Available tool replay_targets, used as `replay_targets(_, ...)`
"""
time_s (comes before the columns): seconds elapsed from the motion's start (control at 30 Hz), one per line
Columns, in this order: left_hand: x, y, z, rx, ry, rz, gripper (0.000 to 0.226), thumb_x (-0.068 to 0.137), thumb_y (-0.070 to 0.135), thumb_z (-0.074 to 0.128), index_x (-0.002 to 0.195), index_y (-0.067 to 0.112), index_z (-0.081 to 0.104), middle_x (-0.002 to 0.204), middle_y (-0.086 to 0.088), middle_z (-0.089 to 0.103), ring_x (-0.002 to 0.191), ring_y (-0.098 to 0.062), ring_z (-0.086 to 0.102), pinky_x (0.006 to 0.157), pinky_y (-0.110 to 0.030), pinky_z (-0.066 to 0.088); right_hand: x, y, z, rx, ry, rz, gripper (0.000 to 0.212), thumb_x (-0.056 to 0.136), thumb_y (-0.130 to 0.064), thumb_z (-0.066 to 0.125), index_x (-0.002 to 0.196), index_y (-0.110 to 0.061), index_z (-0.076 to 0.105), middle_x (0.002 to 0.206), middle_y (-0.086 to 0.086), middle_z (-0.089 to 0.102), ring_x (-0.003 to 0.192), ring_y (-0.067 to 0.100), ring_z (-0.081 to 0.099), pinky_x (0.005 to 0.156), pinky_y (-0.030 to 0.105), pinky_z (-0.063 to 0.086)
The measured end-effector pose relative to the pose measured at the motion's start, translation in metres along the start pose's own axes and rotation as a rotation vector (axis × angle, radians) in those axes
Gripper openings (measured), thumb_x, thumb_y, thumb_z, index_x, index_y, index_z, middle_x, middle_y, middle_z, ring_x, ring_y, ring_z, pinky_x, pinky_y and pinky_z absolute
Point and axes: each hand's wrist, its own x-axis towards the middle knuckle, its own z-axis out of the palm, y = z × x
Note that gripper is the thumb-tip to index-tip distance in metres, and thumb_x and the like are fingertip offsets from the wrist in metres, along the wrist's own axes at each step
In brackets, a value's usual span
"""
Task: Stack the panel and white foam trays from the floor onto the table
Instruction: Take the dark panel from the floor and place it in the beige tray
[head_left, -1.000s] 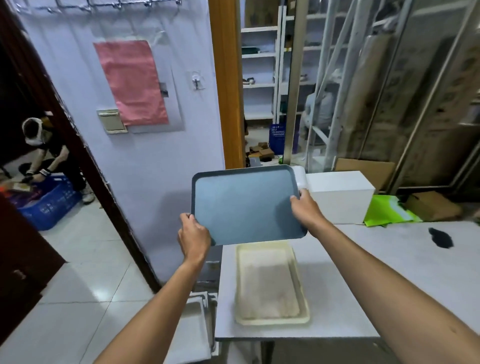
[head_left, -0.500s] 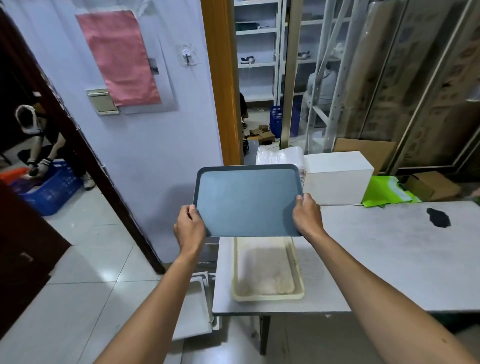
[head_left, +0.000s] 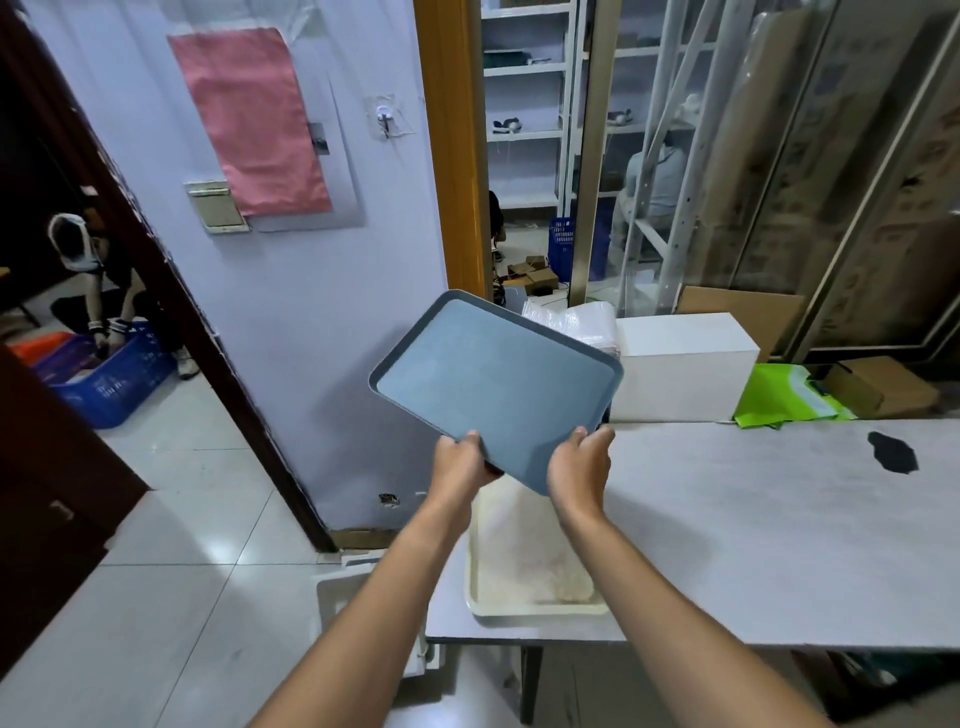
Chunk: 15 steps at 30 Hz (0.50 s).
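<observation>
I hold a grey-blue rimmed panel in the air above the left end of the grey table, turned at an angle. My left hand grips its near edge on the left, and my right hand grips the near corner beside it. Under the panel a cream tray lies flat on the table, its far part hidden by the panel and my hands. White foam trays lean on the floor by the table's left leg, partly behind my left forearm.
A white box and a stack of clear plastic packs stand at the table's back, with green sheets and cardboard boxes to the right. A dark smudge marks the tabletop. A person crouches over a blue crate at far left.
The panel has turned from square-on to a diagonal tilt. Both hands have slid from its side edges to its near edge and now sit close together.
</observation>
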Motion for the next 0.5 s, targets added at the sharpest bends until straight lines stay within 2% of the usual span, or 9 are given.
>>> replay_targets(0.07,-0.001,-0.011,0.005,0.044,0.017,0.027,0.028,0.096,0.009,0.040,0.114,0.007,0.060,0.111,-0.014,0.071,0.095,-0.026,0.069,0.065,-0.037,0.062,-0.014,0.009,0.007,0.025,-0.047,0.012,0.022,0.106,-0.020,0.033,0.118,-0.003,0.039,0.124,0.023,0.058,0.110,0.042,0.058,0.087,0.044,0.047)
replay_targets(0.1,0.000,-0.016,0.004,0.051,0.029,0.025,0.027,0.096,0.010,0.040,0.114,0.011,0.060,0.111,-0.011,0.071,0.098,-0.026,0.069,0.070,-0.040,0.062,-0.019,0.015,0.008,0.033,-0.081,0.019,0.022,0.106,-0.022,0.035,0.117,-0.004,0.038,0.122,0.022,0.059,0.105,0.040,0.061,0.083,0.043,0.049)
replay_targets(0.17,0.001,-0.023,-0.002,0.060,0.061,0.009,0.025,0.098,0.012,0.040,0.113,0.017,0.058,0.111,-0.004,0.070,0.101,-0.024,0.067,0.084,-0.046,0.059,-0.029,0.028,0.004,0.035,-0.190,0.048,0.021,0.104,-0.024,0.039,0.112,-0.004,0.039,0.108,0.017,0.063,0.081,0.032,0.068,0.062,0.033,0.052)
replay_targets(0.23,0.004,-0.027,-0.010,0.095,0.105,0.010,0.023,0.099,0.012,0.041,0.112,0.022,0.058,0.110,0.001,0.069,0.102,-0.021,0.065,0.093,-0.046,0.055,-0.035,0.039,-0.003,0.052,-0.327,0.074,0.026,0.101,-0.023,0.047,0.111,0.000,0.043,0.090,0.016,0.064,0.054,0.025,0.065,0.044,0.027,0.046)
replay_targets(0.3,0.007,-0.028,-0.019,0.139,0.117,0.012,0.024,0.100,0.013,0.042,0.113,0.022,0.059,0.111,0.001,0.069,0.103,-0.022,0.065,0.096,-0.046,0.053,-0.029,0.046,-0.011,0.059,-0.402,0.090,0.024,0.098,-0.022,0.053,0.105,0.000,0.046,0.081,0.016,0.062,0.047,0.025,0.061,0.044,0.029,0.046)
replay_targets(0.37,0.014,-0.027,-0.028,0.167,0.108,0.000,0.024,0.101,0.014,0.041,0.114,0.021,0.060,0.113,-0.001,0.070,0.101,-0.022,0.065,0.092,-0.045,0.054,-0.013,0.045,-0.020,0.057,-0.391,0.106,0.022,0.097,-0.023,0.054,0.103,-0.003,0.048,0.083,0.016,0.065,0.049,0.027,0.062,0.049,0.033,0.049)
replay_targets(0.43,0.021,-0.020,-0.037,0.196,0.117,0.028,0.022,0.103,0.014,0.041,0.113,0.017,0.060,0.109,-0.003,0.069,0.091,-0.019,0.064,0.076,-0.033,0.053,0.008,0.039,-0.031,0.040,-0.389,0.124,0.025,0.097,-0.023,0.053,0.114,-0.006,0.043,0.094,0.015,0.066,0.051,0.026,0.065,0.050,0.033,0.052)
replay_targets(0.5,0.027,-0.010,-0.044,0.235,0.122,0.088,0.023,0.105,0.013,0.040,0.115,0.017,0.060,0.106,-0.003,0.068,0.085,-0.016,0.063,0.065,-0.025,0.047,0.024,0.031,-0.043,-0.007,-0.416,0.111,0.027,0.099,-0.019,0.048,0.121,-0.020,0.033,0.102,0.010,0.063,0.055,0.026,0.067,0.051,0.032,0.051)
